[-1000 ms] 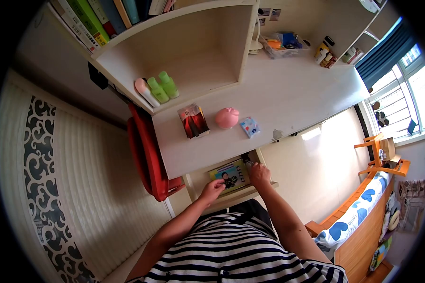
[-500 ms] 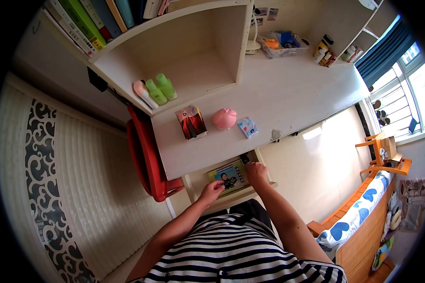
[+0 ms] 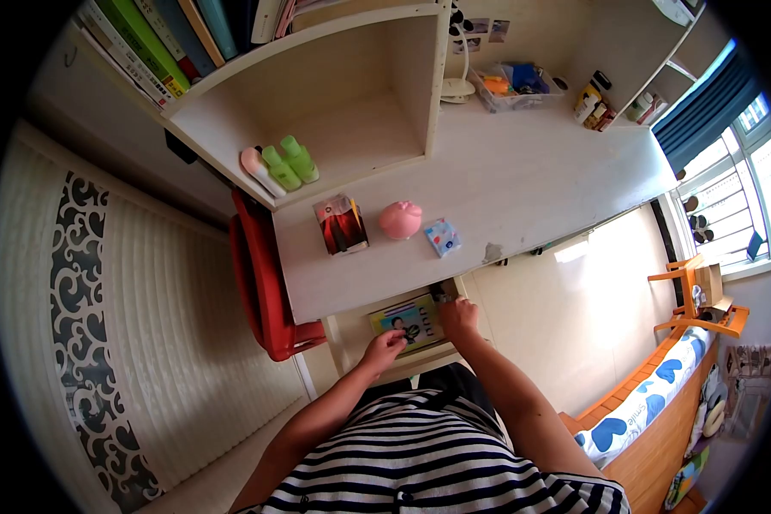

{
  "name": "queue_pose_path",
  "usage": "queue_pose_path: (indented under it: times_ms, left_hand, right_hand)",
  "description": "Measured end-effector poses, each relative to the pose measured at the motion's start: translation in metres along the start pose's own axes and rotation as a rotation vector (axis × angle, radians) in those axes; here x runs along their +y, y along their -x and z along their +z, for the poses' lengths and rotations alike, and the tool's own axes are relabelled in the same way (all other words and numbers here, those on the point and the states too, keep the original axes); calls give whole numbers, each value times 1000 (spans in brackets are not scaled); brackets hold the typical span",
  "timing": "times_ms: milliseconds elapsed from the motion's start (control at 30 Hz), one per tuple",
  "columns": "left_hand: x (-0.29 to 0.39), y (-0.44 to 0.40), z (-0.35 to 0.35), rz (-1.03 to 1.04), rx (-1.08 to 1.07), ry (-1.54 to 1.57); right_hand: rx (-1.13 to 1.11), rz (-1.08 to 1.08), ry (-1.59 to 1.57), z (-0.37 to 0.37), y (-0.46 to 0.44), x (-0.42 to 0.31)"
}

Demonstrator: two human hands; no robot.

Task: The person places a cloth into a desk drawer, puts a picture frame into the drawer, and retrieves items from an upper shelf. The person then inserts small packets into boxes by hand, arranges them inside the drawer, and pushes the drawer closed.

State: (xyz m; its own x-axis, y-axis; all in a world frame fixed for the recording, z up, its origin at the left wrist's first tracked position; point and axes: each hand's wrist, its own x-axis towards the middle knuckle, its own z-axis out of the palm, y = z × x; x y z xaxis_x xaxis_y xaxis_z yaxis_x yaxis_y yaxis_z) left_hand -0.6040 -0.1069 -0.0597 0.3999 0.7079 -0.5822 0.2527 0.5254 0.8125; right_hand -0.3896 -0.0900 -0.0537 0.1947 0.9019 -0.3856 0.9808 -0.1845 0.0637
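A pulled-out drawer [image 3: 344,343] under the desk holds a colourful book [image 3: 413,319] with a cartoon figure on its cover. My left hand [image 3: 385,349] is over the book's near left part, its fingers loosely bent and a little apart, with nothing visible in them. At the drawer's right side is my right hand [image 3: 459,319], fingers curled closed beside the book. A small dark thing [image 3: 439,291] lies just beyond those fingers in the drawer's back right corner. Whatever the right fingers grip is hidden.
On the white desk [image 3: 540,180] stand a red-and-black box [image 3: 341,226], a pink piggy bank [image 3: 400,220] and a blue-white packet [image 3: 443,237]. Green bottles [image 3: 291,163] stand in the shelf. A red chair [image 3: 261,283] is at the left, a plastic bin [image 3: 510,92] at the back.
The view has shifted slightly, so the desk and drawer sit a little further left. Both hands stay at nearly the same places in the drawer.
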Motion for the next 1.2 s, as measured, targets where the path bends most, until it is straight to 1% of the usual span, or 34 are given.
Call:
queue_pose_path:
  times_ms: [100, 167, 200, 267, 300, 367, 400, 433, 500, 567, 633, 700, 733, 767, 833, 867, 933, 967, 1033, 1100, 1133, 1200]
  left_hand:
    - [-1, -1, 7, -4, 26, 1]
    - [5, 1, 13, -25, 59, -17]
    - [5, 0, 16, -25, 68, -11]
    - [4, -1, 20, -41, 43, -16]
    - [2, -2, 23, -41, 55, -9]
    - [-3, -4, 29, -4, 51, 61]
    - [-3, -4, 32, -5, 63, 68]
    - [-2, -4, 34, 5, 65, 70]
    - [1, -5, 39, 12, 80, 80]
    - [8, -1, 45, 6, 111, 59]
    - [9, 0, 49, 3, 151, 90]
    - [11, 1, 54, -2, 193, 123]
    - [12, 1, 56, 1, 211, 164]
    - [14, 2, 58, 5, 229, 204]
    - [16, 0, 63, 13, 254, 257]
    - [17, 0, 65, 24, 265, 298]
    - [18, 1, 69, 55, 283, 342]
    - [19, 0, 71, 89, 287, 379]
    - [26, -1, 72, 80, 312, 381]
    - [35, -1, 73, 73, 334, 385]
    - [41, -1, 74, 76, 339, 441]
    - [53, 0, 75, 84, 348, 503]
  right_hand:
    - [-22, -57, -32, -21, 8, 15]
    - [-73, -125, -138, -26, 8, 29]
    - [-72, -135, -134, -32, 8, 33]
    - [-11, -112, -257, -46, 9, 41]
    - [-12, -124, -253, -55, 8, 45]
    - [254, -209, -513, -77, 2, 52]
    - [405, -288, -598, -86, -3, 55]
    - [398, -301, -597, -97, -10, 56]
    - [529, -296, -692, -116, -31, 56]
    - [538, -251, -693, -127, -54, 55]
    - [518, -246, -684, -130, -73, 54]
    - [497, -161, -557, -130, -85, 52]
    - [407, -175, -535, -132, -86, 54]
    - [398, -192, -533, -128, -90, 54]
    - [218, -183, -566, -116, -100, 55]
    - [212, -198, -563, -109, -103, 58]
    - [261, -262, -682, -100, -97, 64]
    - [260, -271, -682, -96, -93, 68]
    - [231, -387, -874, -94, -77, 76]
    - [115, -406, -1008, -87, -58, 79]
    - [5, -398, -1072, -94, -45, 79]
    - [-108, -403, -1117, -84, -30, 79]
